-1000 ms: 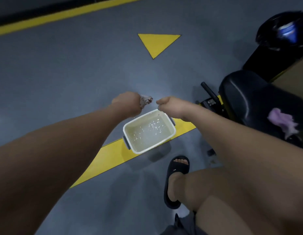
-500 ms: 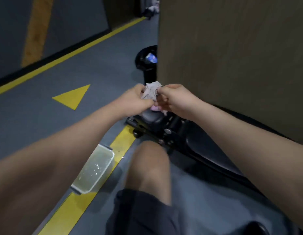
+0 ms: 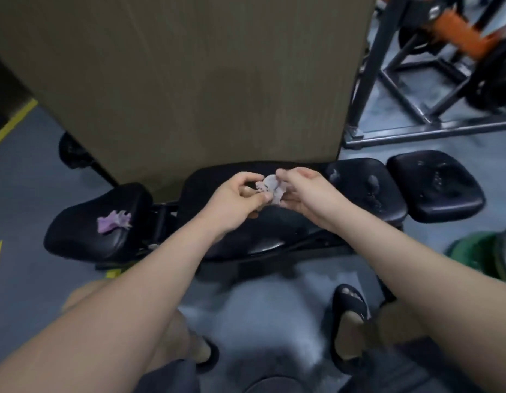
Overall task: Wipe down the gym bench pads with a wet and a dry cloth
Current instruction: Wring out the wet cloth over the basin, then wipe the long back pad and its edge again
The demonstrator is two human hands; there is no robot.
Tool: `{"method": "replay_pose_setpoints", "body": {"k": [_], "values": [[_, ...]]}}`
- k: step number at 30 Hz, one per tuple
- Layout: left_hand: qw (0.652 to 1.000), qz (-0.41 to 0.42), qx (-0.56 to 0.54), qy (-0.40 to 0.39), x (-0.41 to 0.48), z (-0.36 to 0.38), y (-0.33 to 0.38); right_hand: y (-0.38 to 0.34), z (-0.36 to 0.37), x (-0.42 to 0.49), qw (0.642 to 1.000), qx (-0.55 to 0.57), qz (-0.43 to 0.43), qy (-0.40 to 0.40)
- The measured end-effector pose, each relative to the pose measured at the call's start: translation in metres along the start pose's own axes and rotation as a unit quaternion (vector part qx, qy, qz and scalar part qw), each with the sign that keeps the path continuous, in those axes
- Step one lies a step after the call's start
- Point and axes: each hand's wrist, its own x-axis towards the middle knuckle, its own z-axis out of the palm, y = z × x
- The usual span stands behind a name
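Observation:
A black gym bench lies across the view, with a long back pad (image 3: pixel 274 234) in the middle and a seat pad (image 3: pixel 84 222) at the left. My left hand (image 3: pixel 234 198) and my right hand (image 3: pixel 305 194) both pinch a small crumpled pale cloth (image 3: pixel 271 187) above the back pad. A second, purple cloth (image 3: pixel 113 221) lies bunched on the seat pad. Two more black pads, one (image 3: pixel 365 188) right of my hands and another (image 3: pixel 436 182) further right, show wet streaks.
A tall brown panel (image 3: pixel 189 80) stands right behind the bench. A metal rack frame (image 3: pixel 416 109) with an orange part fills the upper right. A green weight plate (image 3: pixel 472 251) lies on the grey floor at the right. My feet in black slippers stand below.
The view has swung from the white water tub on the floor round to the bench. Both hands have carried the pale cloth from over the tub to above the back pad.

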Motion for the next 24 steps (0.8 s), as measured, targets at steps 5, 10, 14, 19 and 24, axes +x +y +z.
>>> {"method": "replay_pose_setpoints", "body": {"k": [5,10,14,19,24], "values": [[0.999,-0.001,-0.003,-0.038,0.032,0.036,-0.002,0.024,-0.055,0.003,0.999,-0.006,-0.024,0.020],[0.997,-0.050,-0.035,-0.039,0.059,0.049,-0.014,0.030,-0.083,0.023,0.999,-0.045,-0.023,0.003],[0.988,-0.084,-0.130,-0.003,0.080,0.064,-0.011,0.031,-0.094,0.047,0.984,-0.150,-0.060,0.071],[0.978,-0.091,-0.185,-0.011,0.095,0.068,-0.011,0.039,-0.095,0.056,0.977,-0.201,-0.073,0.013],[0.973,-0.084,-0.203,-0.068,0.092,0.063,-0.021,0.048,-0.096,0.065,1.000,-0.021,0.010,-0.010]]}}
